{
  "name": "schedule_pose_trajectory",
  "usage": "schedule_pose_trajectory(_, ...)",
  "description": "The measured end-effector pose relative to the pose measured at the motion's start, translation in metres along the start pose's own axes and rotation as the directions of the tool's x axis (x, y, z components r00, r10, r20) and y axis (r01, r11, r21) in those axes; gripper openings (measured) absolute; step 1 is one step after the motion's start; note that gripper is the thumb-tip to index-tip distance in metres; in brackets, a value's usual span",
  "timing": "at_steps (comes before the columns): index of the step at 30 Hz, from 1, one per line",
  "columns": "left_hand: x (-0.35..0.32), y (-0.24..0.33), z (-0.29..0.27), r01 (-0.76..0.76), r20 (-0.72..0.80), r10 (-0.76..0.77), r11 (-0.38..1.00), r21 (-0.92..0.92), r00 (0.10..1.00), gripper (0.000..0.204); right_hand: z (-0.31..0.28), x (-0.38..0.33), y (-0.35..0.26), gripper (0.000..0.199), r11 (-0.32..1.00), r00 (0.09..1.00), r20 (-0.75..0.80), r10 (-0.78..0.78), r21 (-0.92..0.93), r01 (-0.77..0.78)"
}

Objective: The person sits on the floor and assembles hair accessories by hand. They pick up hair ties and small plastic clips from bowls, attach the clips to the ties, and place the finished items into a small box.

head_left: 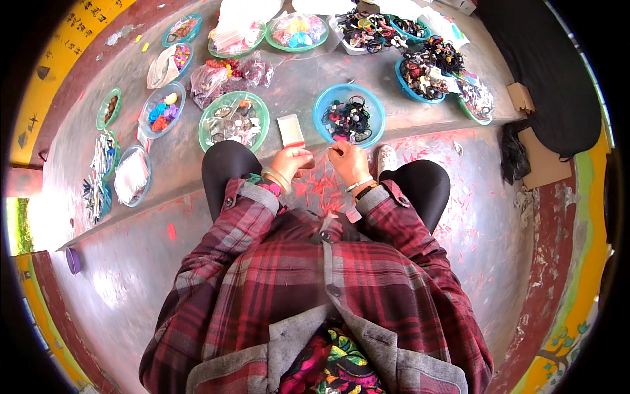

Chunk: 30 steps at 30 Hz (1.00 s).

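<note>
My left hand (291, 162) is closed near the middle, just below the red end of a pale rectangular card-like piece (289, 129). I cannot tell whether the fingers hold this piece or only overlap its edge. To the right, my right hand (350, 162) is pinched at the fingertips around something too small to make out. A small gap separates the two hands. Beyond the right hand stands a blue basin (320, 108) of black hair ties or cords. Past the left hand is a green basin (261, 131) with plastic-wrapped small pieces.
A raised ledge (289, 72) carries several more basins. One blue basin (146, 133) holds colourful pieces; another (399, 79) is heaped with dark cords. Plastic bags (210, 82) lie between basins. Red scraps (321, 190) litter the floor between my knees. Cardboard (545, 161) leans at right.
</note>
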<state>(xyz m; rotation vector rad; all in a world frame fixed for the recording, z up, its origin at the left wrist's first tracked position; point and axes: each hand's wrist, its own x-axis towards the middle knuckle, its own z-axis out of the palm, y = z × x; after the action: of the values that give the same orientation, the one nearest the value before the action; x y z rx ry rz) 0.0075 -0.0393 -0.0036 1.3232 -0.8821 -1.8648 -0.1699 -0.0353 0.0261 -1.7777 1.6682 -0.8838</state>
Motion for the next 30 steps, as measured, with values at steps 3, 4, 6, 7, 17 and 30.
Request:
schedule_pose_trajectory(3, 0.001, 0.002, -0.004, 0.016, -0.006, -0.018, 0.97, -0.242, 1.0, 0.017, -0.001, 0.002, 0.0, 0.019, 0.898, 0.954, 0.15, 0.258, 0.328, -0.294)
schedule_pose_trajectory(4, 0.002, 0.003, -0.006, 0.008, 0.007, -0.006, 0.955, -0.296, 1.0, 0.016, -0.003, 0.003, -0.005, 0.02, 0.79, 0.903, 0.263, 0.34, 0.442, -0.426)
schedule_pose_trajectory(6, 0.002, 0.003, -0.007, -0.016, 0.008, 0.02, 0.936, -0.351, 1.0, 0.014, -0.01, 0.001, -0.01, 0.022, 0.686, 0.865, 0.406, 0.295, 0.539, -0.488)
schedule_pose_trajectory(7, 0.002, 0.003, -0.006, -0.032, -0.002, 0.033, 0.935, -0.352, 0.999, 0.013, -0.013, 0.001, -0.011, 0.023, 0.628, 0.841, 0.473, 0.263, 0.578, -0.521)
schedule_pose_trajectory(17, 0.0, 0.007, 0.001, -0.215, 0.005, 0.219, 0.963, -0.161, 0.976, 0.014, -0.013, 0.004, -0.002, 0.02, 0.26, 0.727, 0.631, 0.271, 0.679, -0.687)
schedule_pose_trajectory(30, -0.009, 0.016, 0.008, -0.127, 0.097, 0.152, 0.966, -0.227, 0.984, 0.026, -0.021, 0.004, -0.014, 0.017, 0.434, 0.714, 0.652, 0.254, 0.583, -0.687)
